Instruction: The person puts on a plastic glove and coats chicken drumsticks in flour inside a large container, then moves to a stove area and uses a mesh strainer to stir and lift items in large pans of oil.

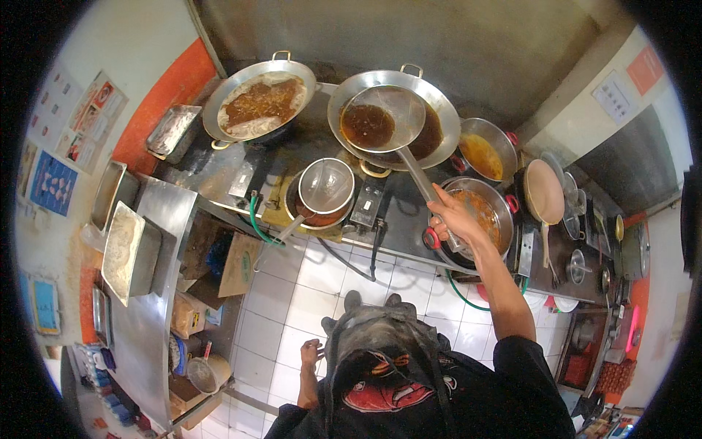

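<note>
My right hand [454, 218] grips the long metal handle of a round mesh strainer [406, 112]. The strainer's bowl is over a large metal wok [448, 123] of dark brown oil; how deep the mesh sits in the oil is hard to tell. Beneath my right forearm is a red-handled pot [507, 219] with orange-brown contents. My left hand [311, 352] hangs low beside my apron, its fingers loosely curled and nothing seen in it. A second wok [214, 107], at the left, holds foaming brown oil.
Another strainer [327, 185] rests across a pot [289, 192] at the stove's front. A pot of yellowish liquid [482, 156] and a pale frying pan [543, 189] stand to the right. At the left, a steel table [175, 219] bears a tray of pale powder [123, 252]. Green hoses [255, 222] hang at the stove's front.
</note>
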`<state>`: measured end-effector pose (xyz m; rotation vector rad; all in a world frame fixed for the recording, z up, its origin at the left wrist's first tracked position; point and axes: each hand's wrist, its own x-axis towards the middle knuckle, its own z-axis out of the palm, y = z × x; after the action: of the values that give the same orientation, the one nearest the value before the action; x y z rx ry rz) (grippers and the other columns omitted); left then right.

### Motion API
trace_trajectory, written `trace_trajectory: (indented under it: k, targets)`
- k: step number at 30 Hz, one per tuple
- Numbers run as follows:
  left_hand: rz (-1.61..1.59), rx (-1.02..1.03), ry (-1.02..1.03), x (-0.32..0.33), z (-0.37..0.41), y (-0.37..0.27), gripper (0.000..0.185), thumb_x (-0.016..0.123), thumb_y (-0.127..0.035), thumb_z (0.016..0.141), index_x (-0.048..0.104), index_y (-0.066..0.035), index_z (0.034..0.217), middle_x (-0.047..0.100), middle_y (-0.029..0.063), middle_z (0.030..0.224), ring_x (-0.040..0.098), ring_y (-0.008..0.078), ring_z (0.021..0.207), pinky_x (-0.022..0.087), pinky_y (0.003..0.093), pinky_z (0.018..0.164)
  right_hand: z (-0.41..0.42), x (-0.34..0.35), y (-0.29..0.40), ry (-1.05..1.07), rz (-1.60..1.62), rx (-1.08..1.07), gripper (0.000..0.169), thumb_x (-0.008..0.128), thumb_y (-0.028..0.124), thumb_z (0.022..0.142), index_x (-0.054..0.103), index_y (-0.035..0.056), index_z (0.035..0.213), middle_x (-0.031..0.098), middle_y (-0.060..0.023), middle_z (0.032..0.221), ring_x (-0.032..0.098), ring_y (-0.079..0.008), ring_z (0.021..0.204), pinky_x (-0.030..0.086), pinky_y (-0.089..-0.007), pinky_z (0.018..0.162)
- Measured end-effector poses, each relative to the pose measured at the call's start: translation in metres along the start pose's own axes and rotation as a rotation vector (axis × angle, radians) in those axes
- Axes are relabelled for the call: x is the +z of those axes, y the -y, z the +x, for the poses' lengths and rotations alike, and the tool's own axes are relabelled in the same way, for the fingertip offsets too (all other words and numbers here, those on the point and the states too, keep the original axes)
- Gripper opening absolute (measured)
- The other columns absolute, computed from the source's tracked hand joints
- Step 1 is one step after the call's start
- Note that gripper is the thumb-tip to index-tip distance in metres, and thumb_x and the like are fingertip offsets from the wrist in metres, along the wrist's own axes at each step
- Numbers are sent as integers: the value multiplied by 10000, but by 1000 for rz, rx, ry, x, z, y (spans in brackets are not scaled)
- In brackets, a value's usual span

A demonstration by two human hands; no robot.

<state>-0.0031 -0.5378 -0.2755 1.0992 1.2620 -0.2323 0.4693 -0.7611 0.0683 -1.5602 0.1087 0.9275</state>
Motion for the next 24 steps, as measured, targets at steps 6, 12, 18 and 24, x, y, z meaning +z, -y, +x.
trace_trajectory:
  k: [6, 12, 18, 24]
  targets:
    - [-7, -109, 22, 3, 5, 17, 300, 484, -210, 975, 565, -11, 1184, 652, 157, 1052, 676, 278, 849, 574, 420, 705, -9, -13, 5, 78, 132, 40, 709, 511, 168, 1000, 100, 250, 1572, 420, -5, 662, 350, -70, 463, 314, -235, 394]
    - [49, 78, 43, 7, -4, 3, 304, 478, -229, 986, 566, -10, 1177, 655, 149, 1034, 676, 268, 850, 574, 416, 698, -27, -38, 10, 57, 85, 28, 709, 521, 193, 997, 109, 247, 1572, 427, 0, 674, 353, -58, 468, 306, -231, 394]
    - [64, -3, 34, 19, -3, -3, 289, 507, -206, 960, 566, -21, 1174, 654, 139, 1020, 672, 274, 854, 568, 420, 710, -55, -55, 17, -29, 6, -20, 667, 523, 212, 999, 173, 280, 1562, 409, 18, 668, 318, -26, 460, 259, -186, 395]
    - [88, 18, 18, 34, -9, -15, 318, 530, -227, 945, 565, -21, 1186, 650, 135, 1016, 669, 279, 854, 564, 424, 711, -70, -78, 16, -108, 23, -41, 655, 530, 203, 997, 200, 300, 1554, 417, 16, 663, 324, -26, 453, 269, -191, 389]
